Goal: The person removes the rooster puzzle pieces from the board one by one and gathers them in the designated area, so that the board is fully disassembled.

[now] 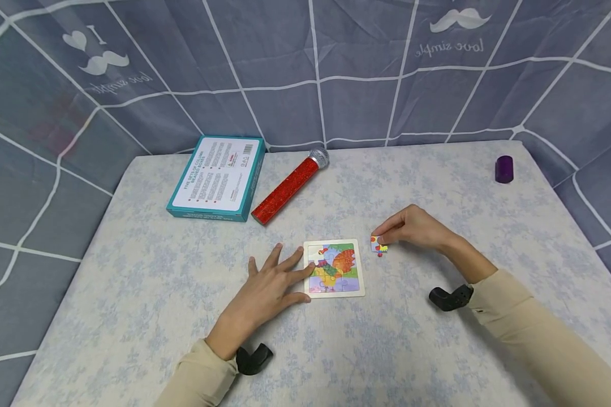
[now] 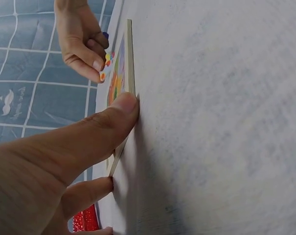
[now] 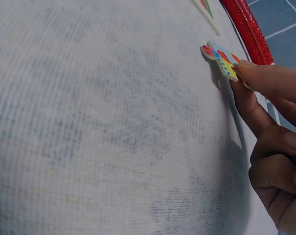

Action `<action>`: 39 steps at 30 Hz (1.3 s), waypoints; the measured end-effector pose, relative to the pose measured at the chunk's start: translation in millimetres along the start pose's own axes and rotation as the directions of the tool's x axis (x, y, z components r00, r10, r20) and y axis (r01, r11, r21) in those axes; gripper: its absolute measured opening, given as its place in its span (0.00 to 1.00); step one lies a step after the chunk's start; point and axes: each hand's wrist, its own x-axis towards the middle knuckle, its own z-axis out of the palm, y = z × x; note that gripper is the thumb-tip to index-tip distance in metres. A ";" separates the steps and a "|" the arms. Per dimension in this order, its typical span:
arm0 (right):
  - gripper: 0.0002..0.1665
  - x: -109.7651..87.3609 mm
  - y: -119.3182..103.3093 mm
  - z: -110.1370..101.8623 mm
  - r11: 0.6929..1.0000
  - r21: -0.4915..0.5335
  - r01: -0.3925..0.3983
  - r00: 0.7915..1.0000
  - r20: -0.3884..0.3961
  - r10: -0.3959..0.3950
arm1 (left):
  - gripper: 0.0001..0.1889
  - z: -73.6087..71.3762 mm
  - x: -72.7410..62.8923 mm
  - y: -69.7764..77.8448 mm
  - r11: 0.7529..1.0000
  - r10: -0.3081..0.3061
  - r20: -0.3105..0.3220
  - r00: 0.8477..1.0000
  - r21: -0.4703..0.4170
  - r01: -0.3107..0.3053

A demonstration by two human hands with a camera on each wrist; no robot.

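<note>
"What is the right grip (image 1: 414,229) doing?"

"It's pinching a puzzle piece (image 1: 378,244) by one corner, digits pressing from above and below. The piece is hanging just beyond the right edge of the puzzle board (image 1: 336,294), not touching it."

"And the left grip (image 1: 270,285)?"

"Its fingers are spreading wide and nothing is being pinched. The thumb is touching the board's left edge near the low corner, while the index finger is reaching over the rim. I'm judging that it's steadying the board against the counter (image 1: 132,282)."

"Where are you seeing trouble?"

"The upper-left bare patch (image 1: 313,252), mostly. That index fingertip is lying right beside it, so it could be blocking a piece there, or nudging the seated ones if it's pressing sideways."

"What about the piece itself?"

"Only a corner is being held, so a knock could be twisting it loose. Its tab is pointing toward the person; a wrong turn could be catching that on neighbouring pieces."

"And the board?"

"It's lying on cloth. If the thumb is pushing too hard from one side, the board could be sliding."
</note>
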 end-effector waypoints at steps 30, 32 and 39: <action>0.03 -0.6 -3.5 8.5 0.980 -0.198 0.007 0.988 -0.148 -0.037 | 0.32 -0.2 0.2 -1.8 0.999 -0.004 -0.006 1.000 -0.054 0.003; 0.03 -0.5 -3.1 7.8 0.982 -0.188 0.004 0.989 -0.143 -0.031 | 0.32 -0.2 0.2 -1.8 0.998 -0.005 -0.006 1.000 -0.057 0.005; 0.05 0.9 -3.9 8.2 0.990 -0.133 0.041 0.986 -0.155 -0.062 | 0.32 -0.1 -0.2 -2.8 0.998 0.000 -0.010 1.000 -0.055 -0.001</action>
